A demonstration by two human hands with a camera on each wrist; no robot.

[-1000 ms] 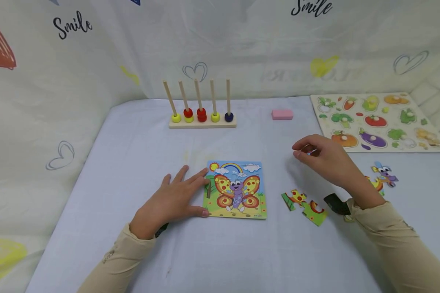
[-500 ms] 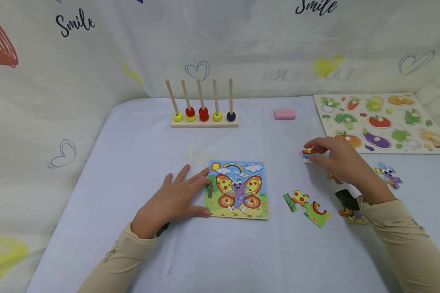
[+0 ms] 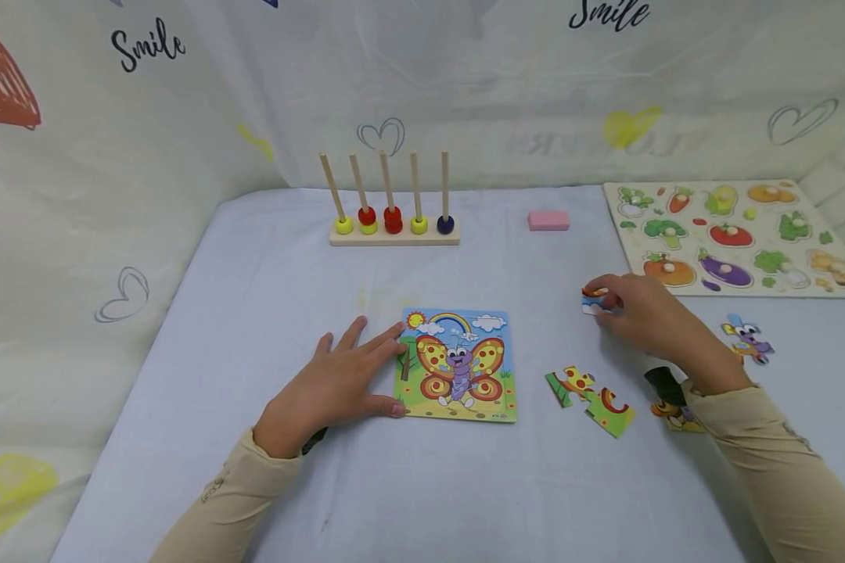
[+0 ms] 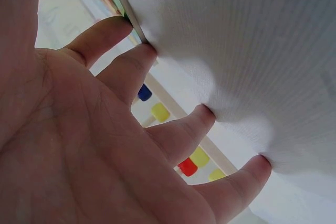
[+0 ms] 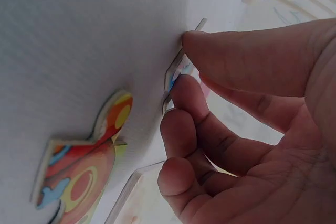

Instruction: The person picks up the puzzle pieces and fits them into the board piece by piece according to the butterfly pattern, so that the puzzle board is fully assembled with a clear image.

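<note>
Currently R hand [image 3: 644, 319] pinches a sky pc [image 3: 589, 306] nr front L corner of veg board [image 3: 764, 227]; L hand [image 3: 332, 383], fingers spread, grips nothing, touching L edge of butterfly puzzle [image 3: 458, 363]; loose pcs [image 3: 610, 417] lie off its R edge.

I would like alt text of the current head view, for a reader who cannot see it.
A person's right hand pinches a puzzle piece, while the left hand lies spread against a butterfly puzzle on a white cloth. Other pieces lie farther right; behind are a bead abacus, pink block and vegetable board.
</note>
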